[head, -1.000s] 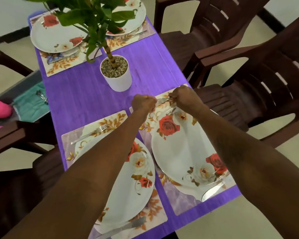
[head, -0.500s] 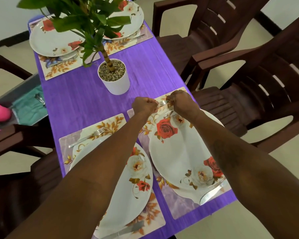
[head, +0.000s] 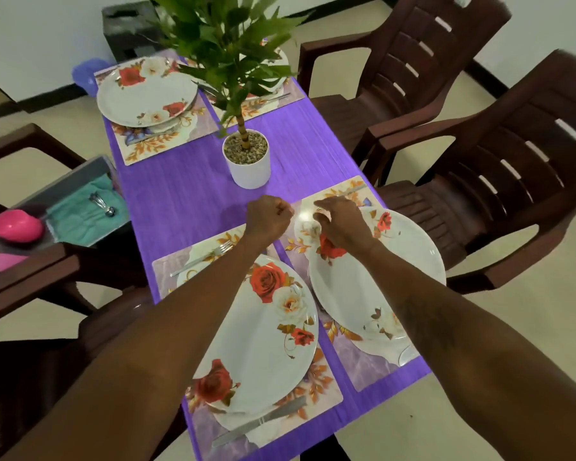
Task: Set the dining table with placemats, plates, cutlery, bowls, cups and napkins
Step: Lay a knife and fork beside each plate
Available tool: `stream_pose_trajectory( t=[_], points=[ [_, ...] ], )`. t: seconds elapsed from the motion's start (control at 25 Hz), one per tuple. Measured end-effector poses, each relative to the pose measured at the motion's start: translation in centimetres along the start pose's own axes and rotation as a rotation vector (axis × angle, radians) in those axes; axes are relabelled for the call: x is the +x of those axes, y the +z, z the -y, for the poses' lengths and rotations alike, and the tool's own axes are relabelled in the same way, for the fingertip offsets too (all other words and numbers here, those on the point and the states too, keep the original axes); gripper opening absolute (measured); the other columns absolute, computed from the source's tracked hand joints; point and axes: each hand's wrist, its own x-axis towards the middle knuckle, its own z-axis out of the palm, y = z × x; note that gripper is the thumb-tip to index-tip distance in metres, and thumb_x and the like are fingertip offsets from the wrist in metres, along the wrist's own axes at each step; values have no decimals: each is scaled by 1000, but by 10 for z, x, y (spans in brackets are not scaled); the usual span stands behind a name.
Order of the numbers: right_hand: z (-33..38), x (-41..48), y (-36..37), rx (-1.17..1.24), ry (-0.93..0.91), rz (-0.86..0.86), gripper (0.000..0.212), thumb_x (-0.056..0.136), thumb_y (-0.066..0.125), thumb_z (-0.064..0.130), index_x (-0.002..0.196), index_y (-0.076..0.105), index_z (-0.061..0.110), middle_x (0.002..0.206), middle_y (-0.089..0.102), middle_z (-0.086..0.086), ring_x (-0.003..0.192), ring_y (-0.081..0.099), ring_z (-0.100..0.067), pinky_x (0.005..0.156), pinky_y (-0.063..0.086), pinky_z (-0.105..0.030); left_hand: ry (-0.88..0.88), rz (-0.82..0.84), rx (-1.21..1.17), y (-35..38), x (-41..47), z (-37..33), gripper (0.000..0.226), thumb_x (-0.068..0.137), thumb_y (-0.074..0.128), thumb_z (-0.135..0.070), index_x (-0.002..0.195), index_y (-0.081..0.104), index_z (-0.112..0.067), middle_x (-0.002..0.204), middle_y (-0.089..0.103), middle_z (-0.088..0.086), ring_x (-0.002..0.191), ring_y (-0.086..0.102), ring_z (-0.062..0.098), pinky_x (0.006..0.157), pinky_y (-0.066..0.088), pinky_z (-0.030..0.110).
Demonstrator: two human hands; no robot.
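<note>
At the near edge of the purple-clothed counter (head: 187,194), a knife (head: 260,424) flat on the left placemat (head: 323,394), just below the left plate (head: 260,337); beside it the right placemat (head: 363,371) under the right plate (head: 389,277), with a second knife (head: 404,354) partly tucked at that plate's near rim. Further in, a fork (head: 210,256) on the left placemat's far strip. Past it the left hand (head: 270,217), fingers balled tight into a fist, nothing visible inside. Just beside, not touching, the right hand (head: 341,224) over the right plate's far rim, fingers (head: 320,216) loosely curled and apart, gripping nothing visible. Beyond the knuckles, a slim second fork (head: 348,192) flat on the right placemat's far edge. Mid-counter, a potted plant (head: 248,164) in a white pot. At the far end, a far plate (head: 147,98) on its own mat, another setting half hidden behind leaves. Left, off the counter, a tray (head: 80,179) with teal cloth; right, two brown chairs (head: 479,201)
</note>
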Motion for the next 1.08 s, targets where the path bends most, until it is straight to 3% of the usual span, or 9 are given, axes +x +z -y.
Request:
stream_pose_trajectory(
  t=[0.2,0.28,0.4,0.6,0.88,1.0,1.08],
  points=[
    [76,-49,16,22,14,-45,38,100,64,31,133,68,13,134,68,-8,126,59,-29,108,40,-37,211,73,140,-57,-56,48,20,91,72,-31,101,77,-14,103,77,5,98,71,26,82,49,28],
    [111,-72,31,15,-12,-51,41,101,63,33,136,66,13,137,66,-9,128,58,-30,109,39,-38,283,71,184,-82,-85,70,26,91,69,-32,106,75,-11,107,75,8,102,69,31,85,53,36],
    [162,-106,51,79,17,-67,44,99,67,33,137,65,12,136,66,-11,128,58,-30,108,40,-36,278,45,242,-114,-120,104,32,91,70,-34,115,72,-13,115,72,7,109,66,32,89,53,40],
    [230,-164,87,62,-49,8,49,101,61,42,141,60,14,141,63,-8,131,57,-28,114,37,-38,260,86,349,-156,-182,159,48,96,66,-39,136,62,-12,140,62,8,130,54,32,108,42,45],
    [308,-234,134,21,-202,75,48,101,60,38,143,58,15,144,60,-8,135,52,-28,114,37,-38,188,28,358,-217,-301,236,56,84,47,-51,121,68,-15,119,70,11,109,66,35,88,54,44],
    [350,-269,157,77,-225,99,37,97,64,36,129,66,17,125,70,-10,118,62,-31,99,50,-40,129,21,350,-242,-355,273,53,82,54,-48,122,67,-15,118,69,11,109,65,35,90,54,43],
    [382,-296,179,60,-267,165,42,98,64,36,134,64,15,126,69,-11,118,62,-31,98,50,-40,113,-1,364,-263,-392,299,50,87,64,-42,129,66,-15,127,68,9,117,63,32,96,51,41]
  ],
)
